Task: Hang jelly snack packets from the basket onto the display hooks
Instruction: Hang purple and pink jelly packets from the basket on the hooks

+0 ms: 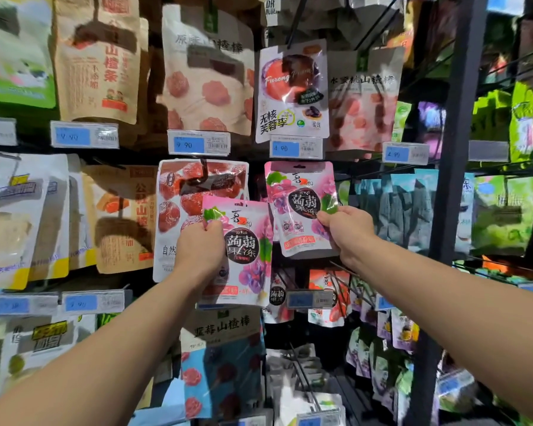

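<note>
Centre frame: left hand (200,244) grips one jelly packet (246,250); right hand (345,229) pinches second packet (299,207) by its edge; both upright, likely for hanging.

A dark wire display rack (456,149) carried rows of snack packets on long hooks (305,375), with blue-and-white price tags (198,145) clipped along the front of each row. In the top row hung a brown paper packet (97,56), a white packet with red rounds (206,75) and a plum packet (291,90). Below them hung a packet of red fruit (173,210) and, just beside it to the right, a pink jelly packet (293,192).
</note>
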`<state>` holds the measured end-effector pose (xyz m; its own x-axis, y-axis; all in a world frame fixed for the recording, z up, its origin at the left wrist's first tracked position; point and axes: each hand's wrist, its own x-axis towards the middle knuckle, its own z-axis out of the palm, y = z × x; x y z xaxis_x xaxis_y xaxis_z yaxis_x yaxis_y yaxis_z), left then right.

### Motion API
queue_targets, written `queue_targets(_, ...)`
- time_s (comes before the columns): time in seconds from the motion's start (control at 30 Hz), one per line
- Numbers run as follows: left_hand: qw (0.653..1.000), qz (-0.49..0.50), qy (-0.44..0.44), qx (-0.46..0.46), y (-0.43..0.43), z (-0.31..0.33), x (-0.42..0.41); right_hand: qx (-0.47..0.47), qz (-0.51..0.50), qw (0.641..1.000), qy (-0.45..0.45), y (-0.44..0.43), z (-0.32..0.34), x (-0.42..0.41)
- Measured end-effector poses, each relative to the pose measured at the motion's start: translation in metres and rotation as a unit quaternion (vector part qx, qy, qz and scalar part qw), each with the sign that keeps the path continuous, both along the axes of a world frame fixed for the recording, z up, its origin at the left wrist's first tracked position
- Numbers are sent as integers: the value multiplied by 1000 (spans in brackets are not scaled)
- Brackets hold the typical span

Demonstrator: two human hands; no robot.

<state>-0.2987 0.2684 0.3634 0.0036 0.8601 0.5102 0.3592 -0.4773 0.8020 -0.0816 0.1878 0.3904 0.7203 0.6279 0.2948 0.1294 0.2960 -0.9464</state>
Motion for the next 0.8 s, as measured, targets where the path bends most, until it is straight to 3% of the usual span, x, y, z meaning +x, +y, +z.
queue_targets(0.4, 996, -52, -71, -9, 0, 1, -5, -18, -23, 1000, 2, 10, 0, 5)
queue_targets(0.8, 994, -6, -98, 56, 22, -2, -13, -47, -35, 998, -13, 52, -15, 22)
